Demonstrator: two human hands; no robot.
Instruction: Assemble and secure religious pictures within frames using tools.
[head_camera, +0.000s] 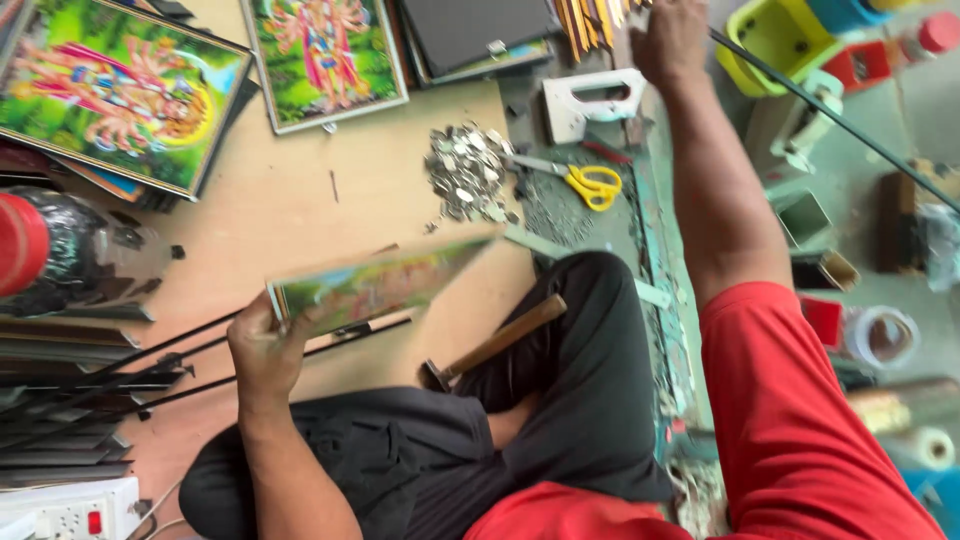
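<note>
Below, from the head camera, we saw our left hand (262, 345) grasping a framed picture (385, 280) tilted over the board (290, 190); our right hand (668, 38) reached far out, its grip hidden; a hammer (495, 345) rested against our knee.

Open bare worktop (290, 210) between the framed pictures (110, 95) and the tilted picture (385, 280) in the left hand (262, 350), free for passing. Blocked ahead by a heap of metal bits (465, 170), yellow scissors (590, 185) and a staple gun (592, 100); hemmed leftward by black rods (150, 375), near the knee by a hammer (495, 345)
</note>
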